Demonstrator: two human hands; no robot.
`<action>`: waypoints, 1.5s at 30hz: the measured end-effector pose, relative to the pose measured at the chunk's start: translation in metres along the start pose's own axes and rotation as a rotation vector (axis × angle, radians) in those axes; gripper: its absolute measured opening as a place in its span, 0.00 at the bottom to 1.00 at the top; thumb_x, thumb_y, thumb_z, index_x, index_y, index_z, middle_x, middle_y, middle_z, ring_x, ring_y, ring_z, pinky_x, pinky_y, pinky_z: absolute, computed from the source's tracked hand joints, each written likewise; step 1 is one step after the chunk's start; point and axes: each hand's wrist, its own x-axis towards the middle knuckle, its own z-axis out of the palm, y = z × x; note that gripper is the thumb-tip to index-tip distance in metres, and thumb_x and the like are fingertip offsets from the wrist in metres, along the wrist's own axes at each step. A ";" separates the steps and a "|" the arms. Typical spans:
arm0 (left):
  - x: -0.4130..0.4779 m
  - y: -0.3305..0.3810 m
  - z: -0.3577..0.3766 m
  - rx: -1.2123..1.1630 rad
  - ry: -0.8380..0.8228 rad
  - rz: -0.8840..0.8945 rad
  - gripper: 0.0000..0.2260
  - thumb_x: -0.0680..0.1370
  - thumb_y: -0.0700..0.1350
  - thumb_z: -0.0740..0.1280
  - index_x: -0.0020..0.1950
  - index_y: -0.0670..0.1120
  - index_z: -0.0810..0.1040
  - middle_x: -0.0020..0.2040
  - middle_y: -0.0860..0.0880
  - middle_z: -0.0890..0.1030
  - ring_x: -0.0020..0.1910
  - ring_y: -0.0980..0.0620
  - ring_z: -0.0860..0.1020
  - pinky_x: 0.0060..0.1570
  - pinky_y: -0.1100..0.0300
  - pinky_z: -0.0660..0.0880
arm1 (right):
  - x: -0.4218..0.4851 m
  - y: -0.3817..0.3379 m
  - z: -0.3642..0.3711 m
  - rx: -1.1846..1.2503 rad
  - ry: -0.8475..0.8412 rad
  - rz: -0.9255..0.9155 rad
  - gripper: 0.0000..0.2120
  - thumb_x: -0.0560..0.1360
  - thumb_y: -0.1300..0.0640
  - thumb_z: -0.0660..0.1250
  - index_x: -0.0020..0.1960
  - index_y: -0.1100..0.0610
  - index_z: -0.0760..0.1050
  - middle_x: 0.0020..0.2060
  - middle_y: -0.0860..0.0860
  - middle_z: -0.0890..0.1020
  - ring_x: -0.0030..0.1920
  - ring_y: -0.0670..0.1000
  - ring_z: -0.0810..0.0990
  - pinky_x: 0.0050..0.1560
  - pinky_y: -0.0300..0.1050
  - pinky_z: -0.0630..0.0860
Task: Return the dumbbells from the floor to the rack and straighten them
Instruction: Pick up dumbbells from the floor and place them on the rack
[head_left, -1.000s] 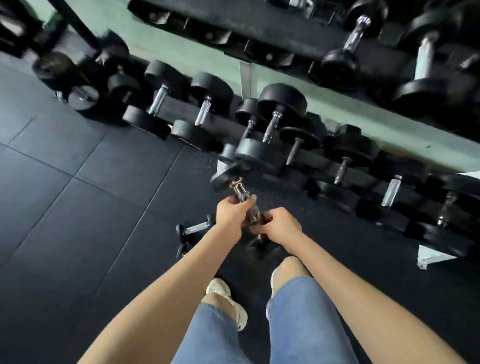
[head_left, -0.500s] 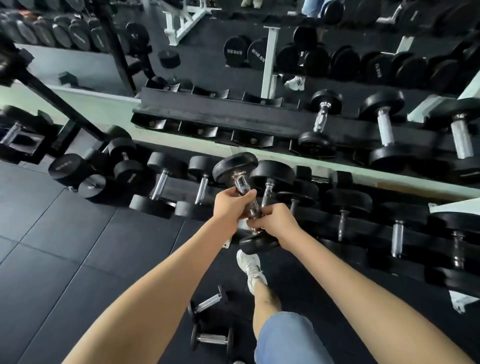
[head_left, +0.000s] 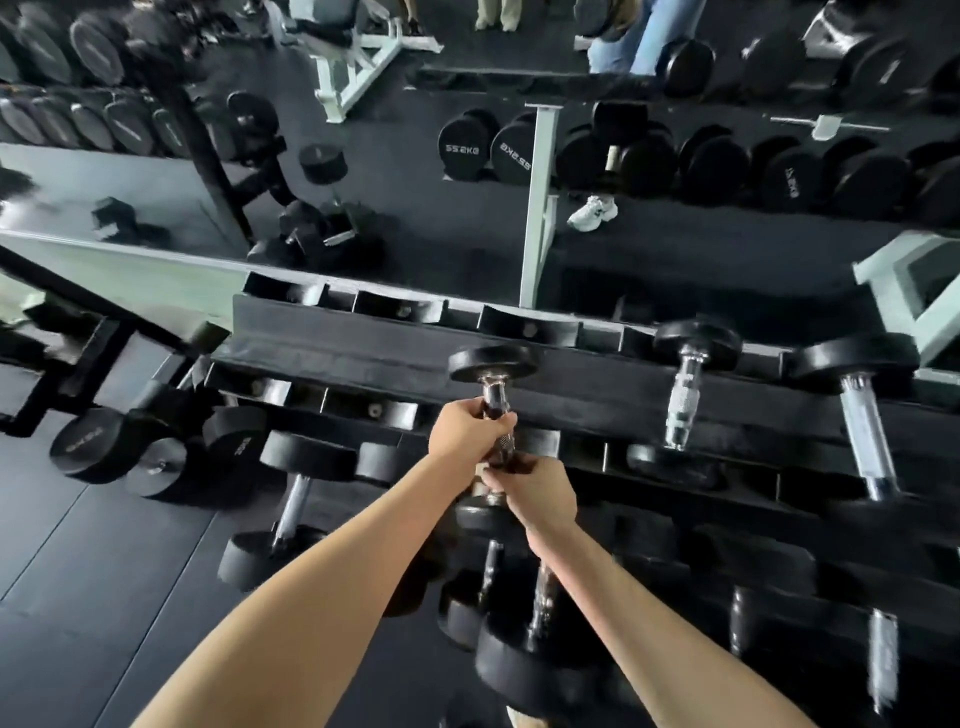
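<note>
While I stand in front of the rack (head_left: 363, 358), I see low at the far left some big black heads (head_left: 93, 447) lying close together. Just to their right a lower dumbbell (head_left: 293, 499) lies on the lower tier, its chrome handle pointing toward me. My left hand (head_left: 462, 428) has its fingers curled round the upper part of the handle of the carried dumbbell (head_left: 493, 400). My right hand (head_left: 537, 493) grips the same handle lower down, just beside the left one. The carried dumbbell is at the upper tier, with its far head over the black beam and its near head below my right hand. I cannot tell if it touches the rack. Further right, a smaller dumbbell (head_left: 683, 400) and then a bigger dumbbell (head_left: 865, 431) rest across the upper tier.
</note>
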 end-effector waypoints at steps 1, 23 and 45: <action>0.013 0.007 0.004 0.032 -0.003 -0.004 0.08 0.68 0.46 0.75 0.33 0.54 0.79 0.41 0.47 0.84 0.47 0.44 0.84 0.51 0.46 0.81 | 0.012 -0.005 0.002 0.008 0.012 0.019 0.07 0.66 0.48 0.71 0.39 0.52 0.82 0.25 0.45 0.81 0.31 0.46 0.78 0.32 0.41 0.69; 0.105 0.038 0.035 0.316 -0.120 0.081 0.13 0.74 0.49 0.69 0.59 0.53 0.78 0.47 0.51 0.80 0.51 0.48 0.80 0.57 0.50 0.78 | 0.114 -0.033 0.018 -0.167 0.176 0.062 0.09 0.71 0.49 0.68 0.41 0.55 0.80 0.38 0.51 0.85 0.41 0.54 0.82 0.38 0.42 0.72; -0.132 -0.253 -0.084 -0.247 0.272 -0.138 0.04 0.73 0.46 0.70 0.44 0.48 0.78 0.35 0.51 0.78 0.34 0.52 0.75 0.47 0.55 0.78 | -0.139 0.155 0.075 -0.443 0.135 -0.372 0.14 0.74 0.50 0.68 0.58 0.54 0.76 0.52 0.49 0.82 0.54 0.52 0.79 0.54 0.47 0.73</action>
